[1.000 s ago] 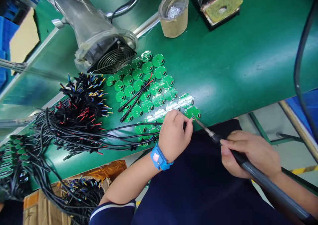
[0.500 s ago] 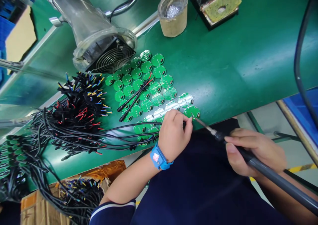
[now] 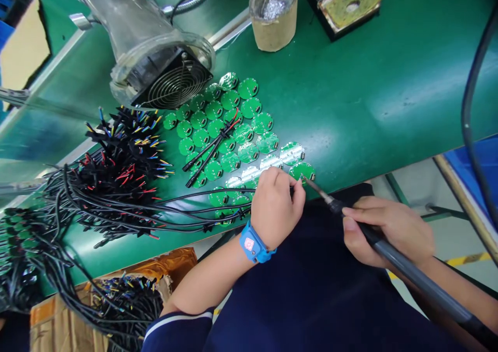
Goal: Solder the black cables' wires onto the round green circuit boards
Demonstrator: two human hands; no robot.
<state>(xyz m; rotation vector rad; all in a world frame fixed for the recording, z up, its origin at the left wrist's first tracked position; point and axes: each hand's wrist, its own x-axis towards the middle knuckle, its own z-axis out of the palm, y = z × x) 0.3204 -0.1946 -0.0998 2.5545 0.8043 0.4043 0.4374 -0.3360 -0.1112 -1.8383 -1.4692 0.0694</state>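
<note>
My left hand (image 3: pixel 275 207), with a blue wrist strap (image 3: pixel 253 243), is closed in a pinch at the near edge of the green mat (image 3: pixel 369 82). What it pinches is hidden by its fingers, beside a round green circuit board (image 3: pixel 302 170). My right hand (image 3: pixel 389 231) grips a dark soldering iron (image 3: pixel 392 261), whose metal tip rests at that board's near edge, close to my left fingertips. Several more round green boards (image 3: pixel 229 129) lie in rows behind, with a black cable (image 3: pixel 212 147) across them.
A fume extractor fan (image 3: pixel 165 77) stands at the back left. Bundles of black cables with coloured wire ends (image 3: pixel 120 157) cover the left side. A brown cup of solder scraps (image 3: pixel 272 15) and a sponge holder (image 3: pixel 352 2) sit at the back. A cardboard box (image 3: pixel 97 300) is below.
The view has shifted a little. My right hand with the iron has drawn slightly closer to the board. My left hand keeps its pinch in the same spot.
</note>
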